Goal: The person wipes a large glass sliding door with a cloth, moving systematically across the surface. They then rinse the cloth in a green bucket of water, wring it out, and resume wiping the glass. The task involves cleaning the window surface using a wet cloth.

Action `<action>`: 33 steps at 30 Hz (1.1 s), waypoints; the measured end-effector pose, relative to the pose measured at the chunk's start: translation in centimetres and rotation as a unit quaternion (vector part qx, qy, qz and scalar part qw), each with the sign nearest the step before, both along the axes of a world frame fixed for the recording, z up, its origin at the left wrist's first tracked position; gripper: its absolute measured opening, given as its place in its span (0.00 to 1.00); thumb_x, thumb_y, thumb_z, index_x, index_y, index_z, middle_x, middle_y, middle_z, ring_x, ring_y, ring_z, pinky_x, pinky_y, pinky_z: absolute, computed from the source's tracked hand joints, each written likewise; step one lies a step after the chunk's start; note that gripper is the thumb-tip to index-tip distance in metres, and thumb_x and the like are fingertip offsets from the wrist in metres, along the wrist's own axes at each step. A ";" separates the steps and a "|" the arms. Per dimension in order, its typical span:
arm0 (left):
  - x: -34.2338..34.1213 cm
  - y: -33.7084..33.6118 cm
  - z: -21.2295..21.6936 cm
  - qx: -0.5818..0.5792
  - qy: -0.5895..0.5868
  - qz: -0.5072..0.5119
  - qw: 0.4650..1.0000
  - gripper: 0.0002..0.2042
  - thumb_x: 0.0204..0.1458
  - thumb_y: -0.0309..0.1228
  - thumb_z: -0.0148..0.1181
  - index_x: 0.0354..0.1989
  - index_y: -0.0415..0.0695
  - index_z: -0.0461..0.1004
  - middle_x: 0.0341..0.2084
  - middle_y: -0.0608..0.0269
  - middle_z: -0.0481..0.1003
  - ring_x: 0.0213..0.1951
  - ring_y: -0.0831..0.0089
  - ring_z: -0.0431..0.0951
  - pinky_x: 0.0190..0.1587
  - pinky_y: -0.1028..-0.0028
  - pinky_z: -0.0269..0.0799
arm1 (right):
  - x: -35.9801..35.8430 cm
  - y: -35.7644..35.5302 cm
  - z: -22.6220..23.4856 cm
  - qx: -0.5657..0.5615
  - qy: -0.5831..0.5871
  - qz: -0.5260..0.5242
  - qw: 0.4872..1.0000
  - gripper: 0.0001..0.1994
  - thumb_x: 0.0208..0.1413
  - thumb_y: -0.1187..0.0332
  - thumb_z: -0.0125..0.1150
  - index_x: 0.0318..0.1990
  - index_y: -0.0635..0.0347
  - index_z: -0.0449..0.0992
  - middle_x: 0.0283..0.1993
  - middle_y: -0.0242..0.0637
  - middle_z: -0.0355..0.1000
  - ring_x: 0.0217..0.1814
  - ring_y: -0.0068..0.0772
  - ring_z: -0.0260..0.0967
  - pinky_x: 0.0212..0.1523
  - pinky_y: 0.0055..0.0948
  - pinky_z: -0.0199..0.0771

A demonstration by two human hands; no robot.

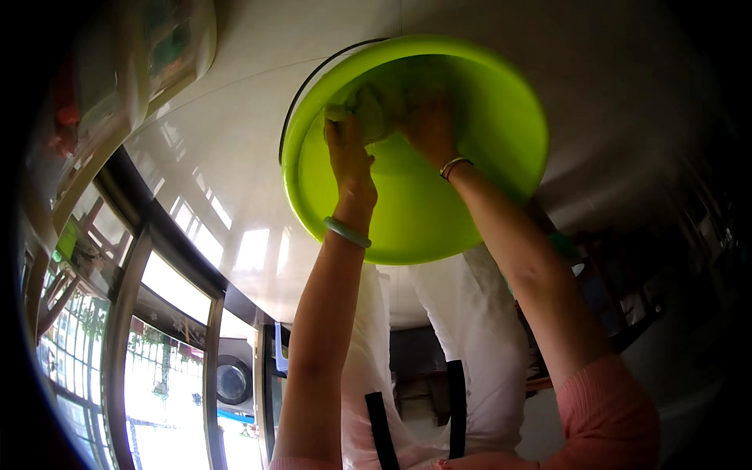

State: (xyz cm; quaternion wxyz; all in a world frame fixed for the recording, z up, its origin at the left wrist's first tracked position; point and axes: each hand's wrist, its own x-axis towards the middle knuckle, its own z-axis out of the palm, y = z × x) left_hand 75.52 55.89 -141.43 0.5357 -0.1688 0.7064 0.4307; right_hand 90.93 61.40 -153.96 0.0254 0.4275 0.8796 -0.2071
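A bright lime-green bucket (pixel 415 223) stands on the floor in front of me, and both my arms reach down into it. Inside, a crumpled pale cloth (pixel 373 113) bunches up near the far left wall, tinted green by the bucket. My left hand (pixel 349 157), below a pale green bangle, is closed on the left end of the cloth. On its other side my right hand (pixel 430 135) curls into the cloth's right part. Shade blurs the right fingertips. Whether water lies in the bottom is hard to make out.
Shiny pale floor tiles (pixel 251 188) surround the bucket, whose thin dark handle (pixel 291 113) hangs at its left rim. Glass doors (pixel 168 376) line the left, with a front-loading washing machine (pixel 233 384) beyond. Translucent plastic containers (pixel 117 70) stand at upper left. Dark clutter (pixel 619 305) lies at right.
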 end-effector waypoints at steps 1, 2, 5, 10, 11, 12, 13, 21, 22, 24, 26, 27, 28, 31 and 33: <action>0.0 0.2 0.4 -0.041 -0.004 -0.027 0.999 0.35 0.64 0.44 0.56 0.76 0.58 0.47 0.65 0.60 0.63 0.56 0.70 0.68 0.46 0.68 0.69 | 0.2 -0.8 -0.1 0.004 0.029 0.009 1.000 0.20 0.59 0.52 0.58 0.45 0.63 0.79 0.45 0.52 0.77 0.48 0.58 0.73 0.59 0.50 0.68; 0.1 -0.2 0.8 -0.042 0.000 -0.032 0.999 0.37 0.63 0.45 0.57 0.77 0.60 0.44 0.68 0.61 0.60 0.60 0.66 0.64 0.49 0.60 0.68 | -0.2 -1.5 -0.2 0.009 0.061 0.017 0.998 0.22 0.60 0.52 0.57 0.46 0.63 0.79 0.45 0.54 0.77 0.48 0.59 0.73 0.59 0.51 0.67; 2.5 0.9 2.1 -0.032 -0.031 -0.054 0.998 0.40 0.62 0.45 0.58 0.77 0.66 0.39 0.72 0.63 0.52 0.69 0.58 0.58 0.56 0.44 0.67 | 1.7 -0.8 -3.8 -0.110 -0.038 -0.061 0.991 0.23 0.58 0.53 0.58 0.51 0.64 0.77 0.49 0.55 0.75 0.51 0.61 0.71 0.60 0.50 0.67; 2.1 -1.3 1.0 -0.028 -0.150 -0.060 0.986 0.37 0.60 0.36 0.61 0.75 0.55 0.50 0.71 0.59 0.52 0.66 0.59 0.62 0.57 0.54 0.71 | -2.5 1.2 7.9 -0.316 0.016 -0.083 0.945 0.29 0.49 0.70 0.64 0.62 0.62 0.69 0.61 0.54 0.69 0.62 0.54 0.67 0.61 0.47 0.67; 2.3 -1.7 -0.3 0.001 -0.179 -0.047 0.983 0.35 0.59 0.34 0.62 0.74 0.52 0.53 0.70 0.58 0.54 0.65 0.60 0.63 0.58 0.57 0.71 | -2.3 0.8 11.2 -0.277 0.109 -0.092 0.950 0.29 0.46 0.74 0.65 0.60 0.63 0.70 0.60 0.53 0.69 0.62 0.52 0.67 0.62 0.46 0.68; 1.9 -1.9 -1.8 0.047 -0.232 0.054 0.970 0.37 0.59 0.38 0.63 0.74 0.54 0.51 0.65 0.58 0.60 0.57 0.59 0.69 0.51 0.57 0.73 | -2.3 0.3 13.7 -0.296 0.181 -0.106 0.932 0.29 0.44 0.79 0.64 0.59 0.61 0.72 0.59 0.52 0.71 0.60 0.52 0.68 0.59 0.45 0.70; 1.5 -2.3 -3.2 0.086 -0.285 0.154 0.942 0.39 0.58 0.43 0.65 0.74 0.56 0.50 0.59 0.58 0.67 0.48 0.58 0.75 0.43 0.58 0.76 | -2.2 -0.1 16.1 -0.314 0.252 -0.120 0.908 0.29 0.42 0.83 0.62 0.58 0.59 0.75 0.58 0.51 0.72 0.59 0.52 0.70 0.57 0.44 0.72; -1.0 -6.1 -0.3 0.293 0.328 -0.421 0.793 0.15 0.46 0.28 0.72 0.41 0.40 0.75 0.31 0.54 0.80 0.35 0.56 0.83 0.38 0.63 0.79 | 0.7 3.6 25.1 -0.427 0.219 -0.038 0.877 0.26 0.45 0.87 0.59 0.52 0.53 0.80 0.58 0.39 0.74 0.61 0.38 0.70 0.60 0.33 0.73; -0.9 -5.4 1.8 0.252 0.331 -0.483 0.770 0.17 0.44 0.27 0.73 0.42 0.38 0.75 0.30 0.51 0.80 0.36 0.53 0.83 0.37 0.62 0.78 | 1.1 4.3 24.1 -0.456 0.257 -0.135 0.841 0.23 0.47 0.84 0.60 0.52 0.53 0.80 0.58 0.37 0.74 0.61 0.35 0.69 0.61 0.32 0.71; -0.3 -4.5 4.8 0.236 0.261 -0.465 0.813 0.22 0.40 0.29 0.75 0.44 0.38 0.73 0.31 0.47 0.79 0.36 0.45 0.81 0.38 0.58 0.77 | 2.8 4.5 18.8 -0.357 0.279 -0.161 0.877 0.22 0.51 0.79 0.63 0.55 0.54 0.78 0.58 0.37 0.73 0.62 0.32 0.69 0.62 0.32 0.70; 0.3 -4.8 6.7 0.267 0.265 -0.467 0.800 0.23 0.40 0.29 0.75 0.45 0.39 0.72 0.30 0.47 0.79 0.35 0.44 0.81 0.38 0.57 0.77 | 3.5 2.3 16.2 -0.412 0.342 -0.278 0.797 0.21 0.54 0.73 0.64 0.58 0.54 0.76 0.59 0.37 0.73 0.62 0.31 0.68 0.63 0.33 0.69; 0.8 -5.3 7.4 0.287 0.269 -0.436 0.809 0.23 0.42 0.30 0.75 0.46 0.38 0.72 0.31 0.46 0.79 0.34 0.43 0.80 0.37 0.55 0.76 | 2.7 0.9 16.0 -0.507 0.386 -0.367 0.678 0.22 0.56 0.69 0.64 0.60 0.53 0.74 0.59 0.37 0.73 0.62 0.31 0.68 0.63 0.35 0.68; 1.4 -5.7 8.1 0.286 0.266 -0.416 0.821 0.21 0.53 0.37 0.68 0.51 0.41 0.72 0.39 0.49 0.79 0.41 0.49 0.81 0.41 0.57 0.77 | 2.1 -0.2 15.7 -0.584 0.415 -0.445 0.537 0.23 0.58 0.65 0.64 0.62 0.53 0.73 0.60 0.37 0.73 0.63 0.32 0.68 0.63 0.37 0.68; 2.7 -4.5 10.4 0.200 -0.335 0.109 0.914 0.21 0.62 0.43 0.59 0.58 0.44 0.69 0.51 0.58 0.76 0.52 0.63 0.77 0.51 0.65 0.75 | 0.7 -2.6 15.6 -0.634 0.527 -0.477 0.305 0.27 0.63 0.52 0.61 0.65 0.53 0.68 0.60 0.35 0.72 0.61 0.35 0.69 0.64 0.41 0.69; 2.3 -4.2 11.7 0.166 -0.422 0.165 0.876 0.22 0.62 0.38 0.60 0.61 0.42 0.66 0.56 0.61 0.73 0.55 0.69 0.75 0.56 0.71 0.73 | -0.1 -2.8 16.6 -0.640 0.545 -0.495 0.220 0.25 0.66 0.51 0.57 0.64 0.54 0.68 0.58 0.35 0.72 0.59 0.33 0.70 0.62 0.38 0.71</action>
